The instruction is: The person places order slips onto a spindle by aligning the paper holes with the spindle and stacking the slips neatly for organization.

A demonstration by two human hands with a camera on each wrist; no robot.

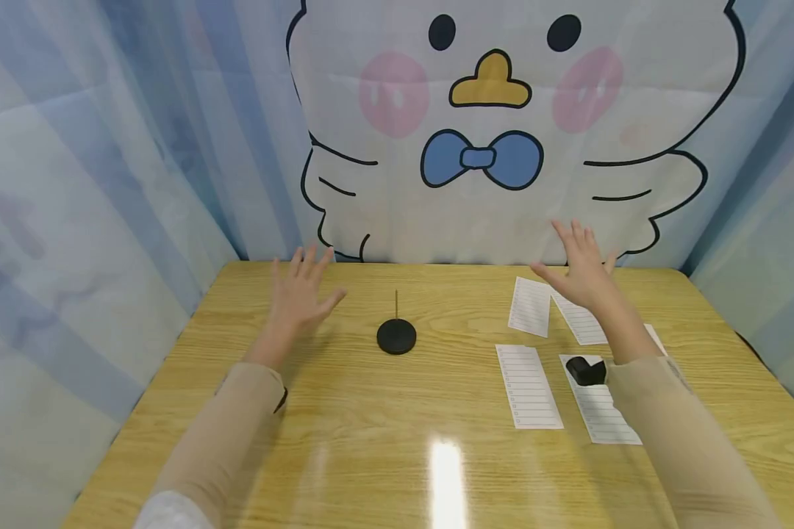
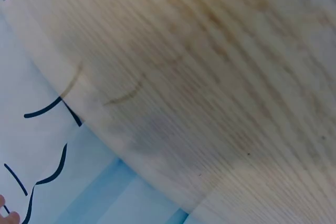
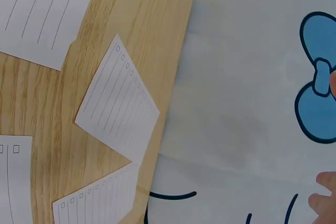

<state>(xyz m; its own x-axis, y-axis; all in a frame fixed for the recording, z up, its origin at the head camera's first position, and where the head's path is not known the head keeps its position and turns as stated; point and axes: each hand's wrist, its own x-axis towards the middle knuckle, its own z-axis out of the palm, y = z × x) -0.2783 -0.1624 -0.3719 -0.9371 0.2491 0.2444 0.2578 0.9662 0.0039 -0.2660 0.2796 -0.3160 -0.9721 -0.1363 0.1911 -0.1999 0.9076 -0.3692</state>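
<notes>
In the head view my left hand is raised over the left part of the table, fingers spread, holding nothing. My right hand hovers over the far right side, its fingers also spread and nothing in it. Between them stands a black round base with a thin upright rod. Several lined paper sheets with small checkboxes lie beneath and beside my right arm; one sheet is nearest the middle and another sheet is farther back. Only fingertips show at the edge of the right wrist view.
The wooden table ends at a curtain printed with a cartoon face and a blue bow tie. Curtains also hang at left and right. A black wrist device sits at my right cuff, above a lined sheet.
</notes>
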